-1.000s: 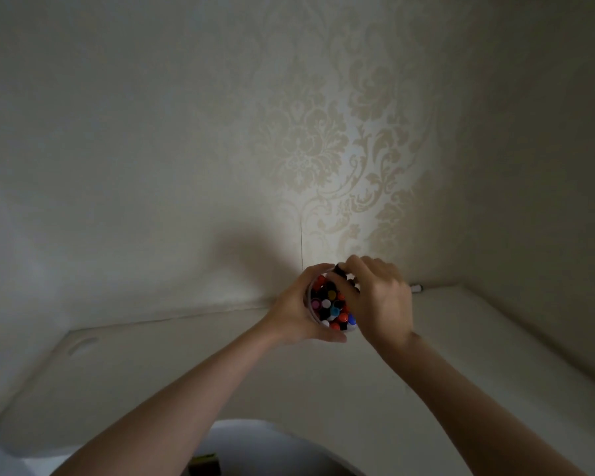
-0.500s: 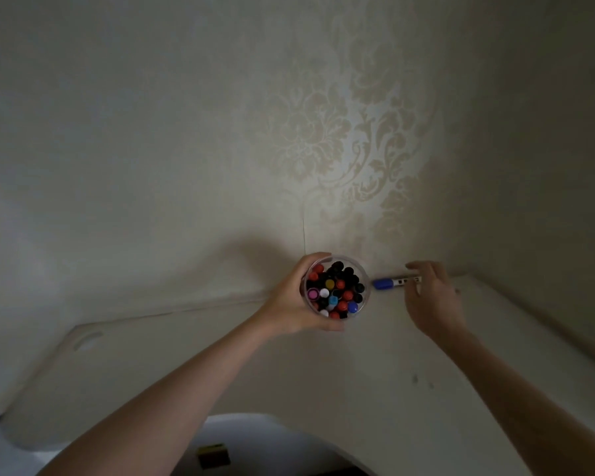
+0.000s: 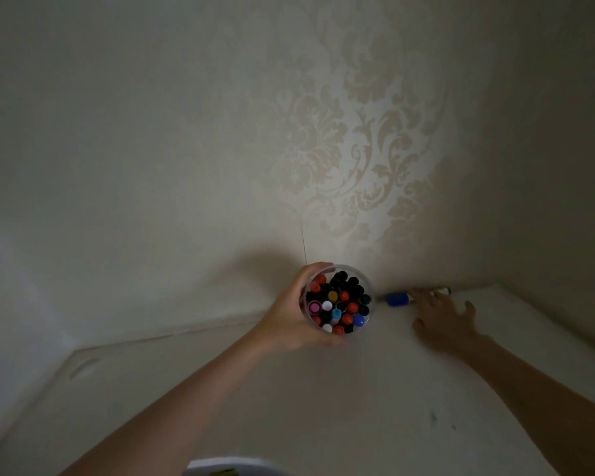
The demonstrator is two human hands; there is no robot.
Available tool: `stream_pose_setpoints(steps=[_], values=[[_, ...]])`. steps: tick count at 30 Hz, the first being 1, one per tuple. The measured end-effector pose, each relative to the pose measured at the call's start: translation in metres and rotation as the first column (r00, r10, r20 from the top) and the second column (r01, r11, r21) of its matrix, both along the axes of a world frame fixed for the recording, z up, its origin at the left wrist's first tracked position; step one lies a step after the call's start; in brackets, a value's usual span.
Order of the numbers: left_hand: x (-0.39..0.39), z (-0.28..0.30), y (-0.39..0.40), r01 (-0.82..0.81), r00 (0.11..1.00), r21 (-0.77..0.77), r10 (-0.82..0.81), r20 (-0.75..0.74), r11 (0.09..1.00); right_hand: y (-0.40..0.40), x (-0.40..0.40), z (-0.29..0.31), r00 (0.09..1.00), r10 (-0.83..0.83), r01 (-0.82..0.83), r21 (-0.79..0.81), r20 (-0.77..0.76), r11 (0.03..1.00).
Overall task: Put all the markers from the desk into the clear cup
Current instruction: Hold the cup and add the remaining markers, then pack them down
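My left hand (image 3: 287, 316) is wrapped around the clear cup (image 3: 369, 289), which stands upright and is packed with several markers, caps up in black, red, blue, pink, white and yellow. A marker with a blue cap (image 3: 397, 299) lies on the white desk by the back wall, just right of the cup. My right hand (image 3: 442, 319) rests flat over that marker's barrel, fingers spread; the fingertips touch or cover its middle. Only the blue cap and the far dark end of the marker show.
The white desk (image 3: 323, 407) fits into a corner, with patterned wallpaper (image 3: 340, 149) behind and a plain wall on the right. An oval cut-out (image 3: 81, 367) sits near the desk's left edge. The room is dim.
My right hand left the top of the cup and moved right and down onto the blue-capped marker. My left hand kept hold of the cup.
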State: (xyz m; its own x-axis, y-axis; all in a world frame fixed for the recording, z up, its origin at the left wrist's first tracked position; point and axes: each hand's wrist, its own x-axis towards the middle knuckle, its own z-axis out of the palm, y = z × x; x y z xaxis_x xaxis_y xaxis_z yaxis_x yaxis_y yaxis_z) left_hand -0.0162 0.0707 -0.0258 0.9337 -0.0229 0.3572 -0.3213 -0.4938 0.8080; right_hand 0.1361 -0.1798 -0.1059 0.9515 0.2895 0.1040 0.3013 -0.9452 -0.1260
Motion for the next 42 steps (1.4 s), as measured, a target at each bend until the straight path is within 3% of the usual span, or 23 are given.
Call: stream_pose_setpoints(steps=[4, 8, 13, 16, 18, 20, 23, 26, 31, 42], values=[[0.000, 0.002, -0.001, 0.000, 1.000, -0.008, 0.000, 0.005, 1.000, -0.020, -0.001, -0.002, 0.981, -0.022, 0.001, 0.114, 0.191, 0.994], [-0.002, 0.000, -0.003, 0.024, 1.000, 0.014, -0.024, -0.004, 1.000, -0.053, -0.003, -0.014, 0.996, -0.075, 0.071, 0.092, 0.039, 0.993], [-0.009, -0.003, -0.009, 0.034, 0.999, 0.029, -0.034, -0.003, 0.999, -0.077, -0.031, -0.007, 0.975, 0.090, -0.128, 0.181, 0.201, 0.975], [-0.015, -0.003, -0.010, 0.037, 0.999, 0.017, -0.036, -0.011, 0.999, -0.073, -0.070, 0.024, 0.917, 0.067, -0.251, 0.437, 0.394, 0.864], [-0.019, -0.004, -0.010, 0.036, 0.999, 0.006, -0.036, -0.015, 0.999, -0.068, -0.107, 0.057, 0.897, -0.011, -0.289, 0.604, 0.443, 0.742], [-0.022, -0.004, -0.011, 0.030, 0.999, -0.006, -0.030, -0.013, 1.000, -0.059, -0.142, 0.083, 0.884, -0.007, -0.345, 0.660, 0.468, 0.667], [-0.027, -0.005, -0.013, 0.027, 1.000, -0.007, -0.027, 0.004, 1.000, -0.038, -0.178, 0.101, 0.815, 0.130, -0.475, 0.523, 0.565, 0.707], [-0.031, -0.005, -0.013, 0.030, 1.000, -0.008, -0.030, 0.011, 1.000, -0.022, -0.183, 0.096, 0.801, 0.196, -0.506, 0.465, 0.566, 0.726], [-0.035, -0.005, -0.009, 0.027, 0.999, -0.004, -0.027, 0.032, 1.000, -0.005, -0.182, 0.090, 0.796, 0.214, -0.523, 0.467, 0.566, 0.713], [-0.029, -0.007, -0.006, 0.018, 0.999, -0.057, -0.016, 0.038, 0.998, 0.005, -0.185, 0.107, 0.791, 0.228, -0.464, 0.314, 0.568, 0.828]])
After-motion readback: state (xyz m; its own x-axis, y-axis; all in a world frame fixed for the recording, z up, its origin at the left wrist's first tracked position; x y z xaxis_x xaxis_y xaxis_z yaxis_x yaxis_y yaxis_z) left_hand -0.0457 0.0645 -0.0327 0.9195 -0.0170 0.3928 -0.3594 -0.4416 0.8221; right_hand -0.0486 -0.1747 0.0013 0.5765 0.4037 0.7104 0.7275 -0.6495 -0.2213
